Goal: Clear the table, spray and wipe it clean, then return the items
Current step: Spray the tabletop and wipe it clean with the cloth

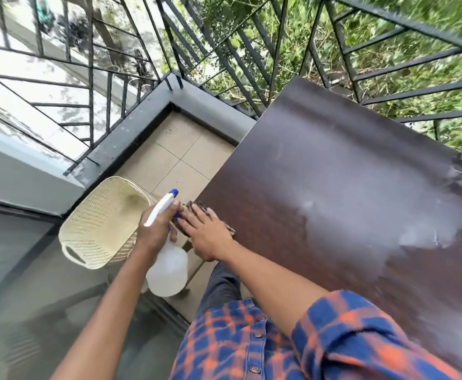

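While left hand (157, 229) grips spray bottle (168, 266), right hand (206, 235) flattens cloth (228, 227)

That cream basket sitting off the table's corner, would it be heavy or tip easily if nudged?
The basket looks like thin perforated plastic and appears empty, so probably light. It already sits tilted, so a nudge might well slide or tip it. Its handle slot suggests easy lifting.
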Motion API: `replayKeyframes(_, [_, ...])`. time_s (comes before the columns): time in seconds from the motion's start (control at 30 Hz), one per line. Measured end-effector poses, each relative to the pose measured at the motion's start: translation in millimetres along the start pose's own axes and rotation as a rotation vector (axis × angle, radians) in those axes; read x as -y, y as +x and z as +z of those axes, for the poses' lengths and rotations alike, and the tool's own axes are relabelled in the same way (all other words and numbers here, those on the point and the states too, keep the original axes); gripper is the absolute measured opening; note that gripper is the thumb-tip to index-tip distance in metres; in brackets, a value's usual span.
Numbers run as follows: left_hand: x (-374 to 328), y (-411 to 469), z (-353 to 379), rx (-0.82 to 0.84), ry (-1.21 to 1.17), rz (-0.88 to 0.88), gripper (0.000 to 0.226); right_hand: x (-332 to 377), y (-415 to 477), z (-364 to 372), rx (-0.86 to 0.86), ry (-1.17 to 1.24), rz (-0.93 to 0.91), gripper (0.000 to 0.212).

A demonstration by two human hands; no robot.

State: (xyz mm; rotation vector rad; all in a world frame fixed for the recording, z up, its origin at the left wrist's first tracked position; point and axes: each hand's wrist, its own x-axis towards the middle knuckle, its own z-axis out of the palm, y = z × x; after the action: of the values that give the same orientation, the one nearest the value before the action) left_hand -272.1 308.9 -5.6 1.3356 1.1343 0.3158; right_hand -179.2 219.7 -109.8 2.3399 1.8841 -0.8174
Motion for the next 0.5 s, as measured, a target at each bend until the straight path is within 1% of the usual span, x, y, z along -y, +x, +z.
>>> replayKeyframes(0.03, [1,-1,2,0.015,-0.003,0.0,0.021,2,-8,6,-0.013,-0.023,-0.026,0.068])
replayKeyframes(0.13, [4,2,9,0.056,0.048,0.012,0.024,-16,-53,27,-0.057,-0.005,-0.072,0.066])
replayKeyframes(0.23, [4,6,17,0.103,0.115,0.04,0.024,-49,-127,55,-0.139,0.061,0.026,0.063])
replayKeyframes(0.3, [0,7,23,0.134,0.12,0.059,0.024,-78,-181,71,-0.201,0.069,0.177,0.062])
replayKeyframes(0.37, [-6,8,30,0.155,0.12,0.076,0.023,-111,-221,80,-0.229,0.092,0.394,0.064])
replayKeyframes(0.43, [-12,10,36,0.177,0.136,0.093,0.025,-133,-232,78,-0.273,0.152,0.63,0.066])
replayKeyframes(0.5, [-18,12,42,0.205,0.146,0.098,0.029,-134,-210,68,-0.331,0.187,0.818,0.068])
